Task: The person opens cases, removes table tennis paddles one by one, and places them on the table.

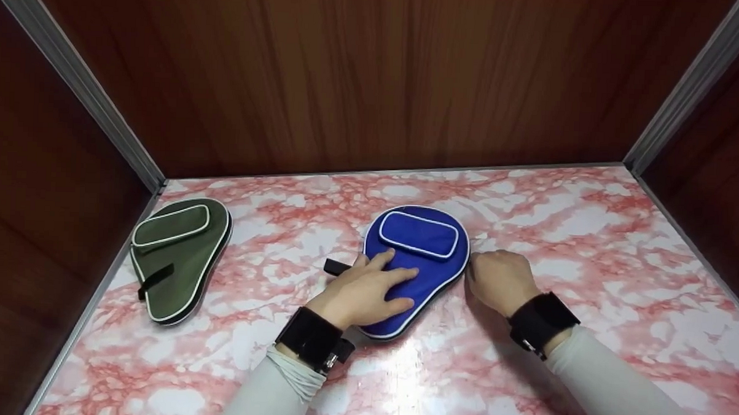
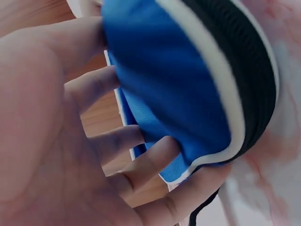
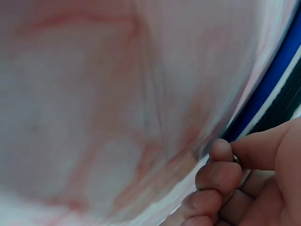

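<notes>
A blue table tennis paddle case (image 1: 428, 274) with white piping and a front pocket lies flat on the table. My left hand (image 1: 367, 287) rests on its left side with fingers spread, and in the left wrist view the fingertips press on the blue fabric (image 2: 164, 84). At the case's right edge, my right hand (image 1: 502, 280) has its fingers curled, thumb against index finger. The right wrist view shows that pinch right beside the dark zipper (image 3: 282, 101); a small zipper pull is mostly hidden between the fingertips (image 3: 221, 149).
A green paddle case (image 1: 183, 268) with white piping and a black strap (image 1: 157, 280) lies at the left of the red-and-white marbled table (image 1: 266, 357). Wood-look panels (image 1: 374, 78) enclose the back and sides. A black strap end (image 1: 336, 267) sticks out left of the blue case.
</notes>
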`<state>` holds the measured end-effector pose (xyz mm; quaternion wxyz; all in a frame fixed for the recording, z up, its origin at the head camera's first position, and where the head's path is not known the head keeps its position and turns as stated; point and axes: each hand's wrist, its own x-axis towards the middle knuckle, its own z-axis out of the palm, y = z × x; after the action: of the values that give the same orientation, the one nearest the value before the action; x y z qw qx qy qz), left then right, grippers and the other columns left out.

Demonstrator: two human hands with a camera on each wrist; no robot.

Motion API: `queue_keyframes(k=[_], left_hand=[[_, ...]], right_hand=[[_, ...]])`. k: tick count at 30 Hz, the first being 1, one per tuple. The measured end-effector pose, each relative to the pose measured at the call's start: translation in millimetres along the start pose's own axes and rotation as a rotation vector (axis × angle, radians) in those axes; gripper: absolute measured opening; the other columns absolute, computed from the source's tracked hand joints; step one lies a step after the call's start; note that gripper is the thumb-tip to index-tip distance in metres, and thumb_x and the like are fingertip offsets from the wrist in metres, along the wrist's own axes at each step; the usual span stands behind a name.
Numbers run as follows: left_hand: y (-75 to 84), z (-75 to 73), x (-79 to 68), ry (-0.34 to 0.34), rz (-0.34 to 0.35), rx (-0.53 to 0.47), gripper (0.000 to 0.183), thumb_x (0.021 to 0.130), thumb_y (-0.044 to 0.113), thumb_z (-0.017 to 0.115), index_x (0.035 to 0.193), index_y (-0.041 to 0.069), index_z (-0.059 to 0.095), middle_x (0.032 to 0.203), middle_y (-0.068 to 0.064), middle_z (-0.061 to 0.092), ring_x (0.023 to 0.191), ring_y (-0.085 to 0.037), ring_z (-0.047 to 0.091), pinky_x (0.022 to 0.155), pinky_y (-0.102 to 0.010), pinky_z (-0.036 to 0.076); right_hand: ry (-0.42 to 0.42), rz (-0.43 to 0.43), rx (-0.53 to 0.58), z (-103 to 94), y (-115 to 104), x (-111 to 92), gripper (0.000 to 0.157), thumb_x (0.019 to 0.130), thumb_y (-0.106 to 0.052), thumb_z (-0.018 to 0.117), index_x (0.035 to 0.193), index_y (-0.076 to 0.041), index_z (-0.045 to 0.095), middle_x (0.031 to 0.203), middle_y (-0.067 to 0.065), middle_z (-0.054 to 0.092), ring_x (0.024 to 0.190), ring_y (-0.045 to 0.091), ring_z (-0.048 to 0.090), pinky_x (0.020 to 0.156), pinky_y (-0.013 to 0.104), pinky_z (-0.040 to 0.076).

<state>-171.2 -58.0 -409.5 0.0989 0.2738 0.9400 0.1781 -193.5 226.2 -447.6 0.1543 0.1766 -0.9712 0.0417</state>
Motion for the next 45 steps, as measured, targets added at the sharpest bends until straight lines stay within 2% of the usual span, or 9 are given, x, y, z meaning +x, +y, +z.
queue_keyframes(k=[3,8,13,19,24,30,37,45], left_hand=[[0.6,-2.3,0.5,-0.011,0.011,-0.048,0.057,0.105,0.051,0.071,0.159,0.035,0.062,0.177,-0.015,0.034,0.157,-0.063,0.027,0.118,-0.072,0.039],[0.8,-2.5,2.4,0.005,0.027,-0.084,0.058,0.102,0.051,0.076,0.156,0.033,0.066,0.177,-0.016,0.033,0.156,-0.064,0.028,0.122,-0.069,0.036],[2.3,-1.7,2.3,0.020,0.025,-0.074,0.058,0.102,0.052,0.077,0.156,0.032,0.066,0.177,-0.016,0.034,0.156,-0.063,0.029,0.121,-0.068,0.038],[0.2,-1.9,1.2,0.032,0.043,-0.082,0.058,0.101,0.049,0.078,0.154,0.029,0.068,0.176,-0.020,0.035,0.155,-0.065,0.030,0.123,-0.067,0.035],[-1.7,0.3,0.7,0.031,0.043,-0.080,0.058,0.102,0.051,0.077,0.156,0.031,0.067,0.177,-0.019,0.034,0.155,-0.064,0.030,0.124,-0.066,0.034],[0.2,2.0,-0.4,0.032,0.034,-0.062,0.060,0.102,0.054,0.075,0.157,0.032,0.065,0.177,-0.018,0.034,0.156,-0.060,0.033,0.122,-0.063,0.039],[3.7,2.7,-0.5,0.027,0.013,-0.052,0.060,0.103,0.055,0.074,0.158,0.032,0.064,0.176,-0.018,0.037,0.156,-0.058,0.035,0.122,-0.062,0.040],[5.2,11.2,-0.1,0.084,0.024,-0.004,0.061,0.103,0.058,0.073,0.158,0.034,0.064,0.173,-0.019,0.041,0.155,-0.054,0.040,0.120,-0.060,0.043]], right_hand=[[0.001,0.006,-0.005,1.4,2,2,0.024,0.095,-0.008,0.070,0.072,-0.005,0.063,0.064,0.017,0.065,0.064,0.042,0.068,0.058,0.059,0.055],[-0.010,-0.032,-0.024,1.3,4,3,0.021,0.091,-0.007,0.071,0.072,-0.005,0.063,0.066,0.017,0.067,0.066,0.041,0.069,0.061,0.058,0.056],[-0.028,-0.073,-0.010,0.1,1,-4,0.023,0.095,-0.009,0.070,0.074,-0.007,0.062,0.066,0.014,0.066,0.066,0.039,0.068,0.063,0.056,0.056],[0.005,-0.111,0.022,0.1,-6,-10,0.027,0.098,-0.010,0.069,0.073,-0.010,0.059,0.063,0.010,0.064,0.063,0.038,0.066,0.062,0.054,0.054],[0.024,-0.116,0.038,-1.4,-12,-13,0.024,0.100,-0.010,0.071,0.078,-0.009,0.061,0.062,0.009,0.064,0.063,0.037,0.066,0.061,0.054,0.054],[0.019,-0.127,0.070,-2.0,-19,-18,0.020,0.100,-0.012,0.073,0.082,-0.009,0.065,0.063,0.007,0.064,0.064,0.036,0.068,0.061,0.055,0.054],[0.004,-0.162,0.084,-4.0,-28,-23,0.028,0.102,-0.013,0.072,0.076,-0.012,0.061,0.061,0.004,0.062,0.062,0.033,0.066,0.060,0.053,0.054],[0.014,-0.182,0.078,-4.3,-32,-26,0.033,0.100,-0.013,0.073,0.071,-0.014,0.057,0.059,0.003,0.060,0.060,0.033,0.064,0.058,0.053,0.053]])
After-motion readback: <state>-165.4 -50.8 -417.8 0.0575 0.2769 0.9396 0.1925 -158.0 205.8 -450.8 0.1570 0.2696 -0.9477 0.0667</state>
